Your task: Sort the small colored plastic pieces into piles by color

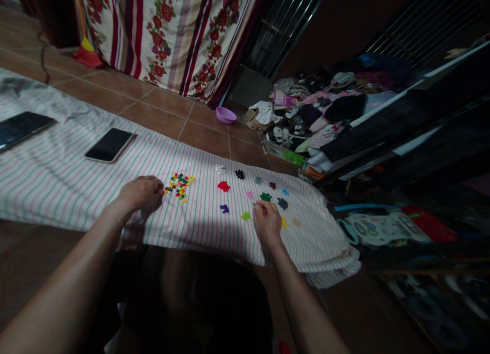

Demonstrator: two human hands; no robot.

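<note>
A mixed pile of tiny red, yellow, green and white pieces point(179, 185) lies on the striped cloth point(153, 221). At its left edge rests my left hand point(141, 193), fingers curled down and its tips by the pieces; what they hold, if anything, is hidden. My right hand point(270, 220) is pinched closed just below the dark green pile point(265, 196); I cannot make out what is in the pinch. Around it are small single-colour piles: pink point(249, 195), lime green point(245, 216), yellow point(284, 222), and dark grey point(282, 203). Farther left sit a red pile point(224, 186) and a purple pile point(224, 208).
A phone point(110, 145) and a dark tablet-like device point(23, 127) lie on the cloth at left. Beyond, a purple basin point(225, 115) stands on the tiled floor near a floral curtain point(164, 38). Heaped clothes point(314, 106) fill the back right.
</note>
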